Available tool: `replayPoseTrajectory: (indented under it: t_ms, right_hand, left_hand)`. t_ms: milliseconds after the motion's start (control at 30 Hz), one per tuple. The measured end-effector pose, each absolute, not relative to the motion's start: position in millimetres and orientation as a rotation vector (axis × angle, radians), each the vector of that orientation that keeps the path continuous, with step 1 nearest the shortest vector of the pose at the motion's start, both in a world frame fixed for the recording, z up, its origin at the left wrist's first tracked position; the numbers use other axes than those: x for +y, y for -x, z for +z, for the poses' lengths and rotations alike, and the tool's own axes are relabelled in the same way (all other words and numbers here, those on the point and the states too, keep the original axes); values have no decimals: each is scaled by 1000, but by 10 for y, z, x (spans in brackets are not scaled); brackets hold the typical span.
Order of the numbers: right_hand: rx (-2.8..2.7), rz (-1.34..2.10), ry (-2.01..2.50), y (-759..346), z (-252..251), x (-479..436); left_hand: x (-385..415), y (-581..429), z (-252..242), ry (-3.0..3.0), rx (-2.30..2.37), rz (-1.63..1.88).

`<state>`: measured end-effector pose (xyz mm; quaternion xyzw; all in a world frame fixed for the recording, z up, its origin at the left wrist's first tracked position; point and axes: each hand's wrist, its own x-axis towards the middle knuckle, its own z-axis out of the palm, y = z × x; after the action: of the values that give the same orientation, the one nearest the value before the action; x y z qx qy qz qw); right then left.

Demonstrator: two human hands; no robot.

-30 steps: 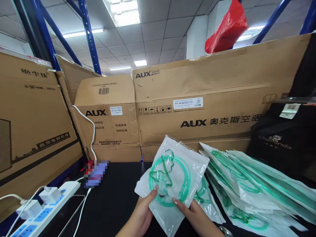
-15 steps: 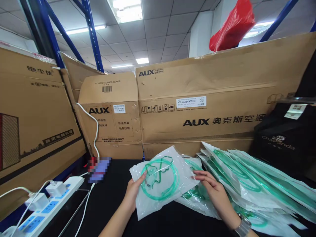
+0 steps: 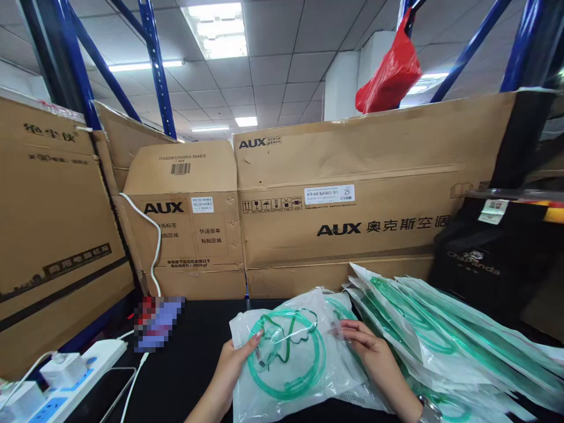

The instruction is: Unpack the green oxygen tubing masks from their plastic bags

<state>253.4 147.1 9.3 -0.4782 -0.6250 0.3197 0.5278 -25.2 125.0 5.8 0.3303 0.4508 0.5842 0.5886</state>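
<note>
My left hand [image 3: 238, 361] grips the left edge of a clear plastic pouch [image 3: 308, 385], its thumb on the front face. Inside the pouch lie coiled green tubing and a thin dark green strap. At the pouch's right edge, my right hand [image 3: 368, 352] is closed on the plastic, fingers held together; its thumb is largely hidden. A second pouch [image 3: 359, 393] with green tubing lies partly behind the first, near my right hand. To the right is a pile of similar pouches [image 3: 445, 341].
A white power strip [image 3: 94, 367] with plugs and cables lies at left, near a pixelated purple-and-red item [image 3: 161, 323]. Cardboard boxes [image 3: 282, 235] wall off the back of the black table [image 3: 198, 335]. At right stands a black bag [image 3: 467, 252]. A red plastic bag [image 3: 390, 73] hangs above.
The held pouch has come lower and closer, filling more of the view, still between both hands. My view has shifted, so the surroundings appear lower and farther left.
</note>
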Motion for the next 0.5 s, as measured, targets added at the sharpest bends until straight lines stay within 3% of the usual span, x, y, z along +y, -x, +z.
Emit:
replayPoseTrajectory:
  t_ms: [267,500]
  right_hand:
    - [-1303,1406,946,-2338,190,1335]
    - [-1222,1565,1009,-2275,162,1260]
  left_hand:
    - [1296,290,75,-756,1054,1353]
    - [1282,332,133,-675,1039,1324]
